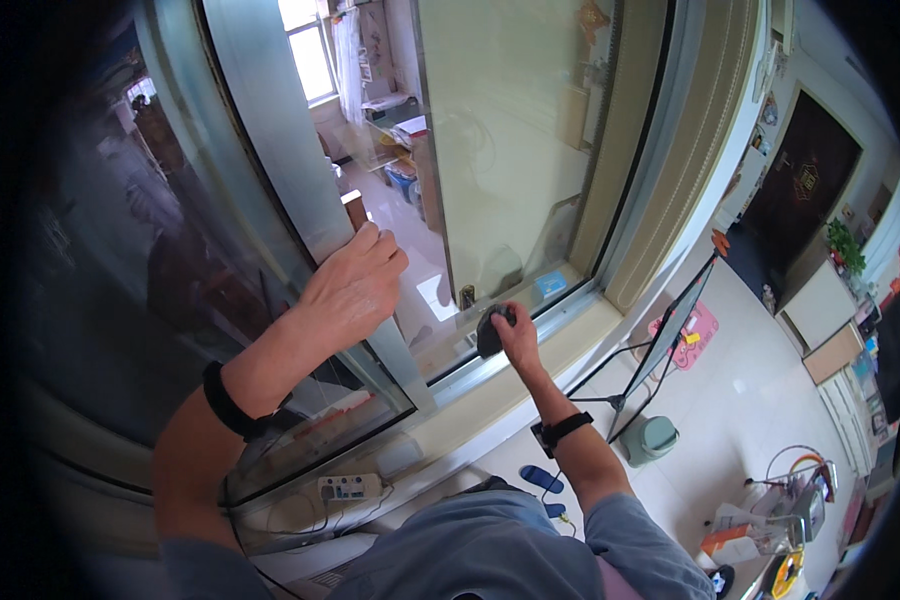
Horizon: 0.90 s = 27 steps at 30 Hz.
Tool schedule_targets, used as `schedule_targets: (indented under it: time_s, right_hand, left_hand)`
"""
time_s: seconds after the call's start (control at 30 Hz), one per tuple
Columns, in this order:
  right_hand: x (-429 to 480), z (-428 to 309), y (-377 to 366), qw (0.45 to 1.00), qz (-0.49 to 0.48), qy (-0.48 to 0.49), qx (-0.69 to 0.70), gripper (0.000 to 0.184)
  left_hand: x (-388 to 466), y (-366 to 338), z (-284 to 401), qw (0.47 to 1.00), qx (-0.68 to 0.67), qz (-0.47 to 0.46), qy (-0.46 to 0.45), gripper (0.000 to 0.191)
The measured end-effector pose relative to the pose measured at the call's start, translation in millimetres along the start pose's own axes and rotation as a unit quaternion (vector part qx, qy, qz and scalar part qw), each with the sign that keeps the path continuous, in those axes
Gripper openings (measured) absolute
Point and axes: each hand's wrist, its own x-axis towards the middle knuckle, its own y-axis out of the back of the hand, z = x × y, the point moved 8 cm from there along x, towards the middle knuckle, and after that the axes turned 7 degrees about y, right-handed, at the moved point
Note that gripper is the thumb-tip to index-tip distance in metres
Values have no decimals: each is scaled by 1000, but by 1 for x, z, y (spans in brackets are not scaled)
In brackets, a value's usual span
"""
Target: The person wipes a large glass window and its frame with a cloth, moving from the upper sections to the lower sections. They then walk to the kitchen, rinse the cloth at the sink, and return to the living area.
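Observation:
My right hand (520, 337) grips a dark cloth or pad (493, 331) close to the lower part of a window pane (525, 172). Farther left, my left hand (360, 281) rests at the edge of the metal window frame (270, 127), fingers curled; whether it holds anything is hidden. Through the glass show a pale door panel and a room with a bright window. Both wrists wear black bands.
A power strip (350, 487) with cables lies on the sill (487, 416) below the frame. To the right on the floor stand a folding rack (667, 337), a green bucket or stool (649, 440), a pink stool (697, 334) and blue slippers (541, 478).

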Motion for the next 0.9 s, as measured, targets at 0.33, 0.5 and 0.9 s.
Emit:
schedule_targets:
  time_s: [0.33, 0.5, 0.9]
  right_hand:
    - [39, -120, -9, 987, -34, 109, 114, 33]
    - [49, -178, -4, 983, -24, 113, 143, 32]
    - [78, -534, -36, 701, 18, 711, 53, 52]
  left_hand:
    - [-26, 8, -4, 995, 51, -81, 6, 22]
    - [-27, 13, -4, 997, 35, -65, 3, 22]
    - [-29, 22, -2, 998, -52, 11, -22, 4]
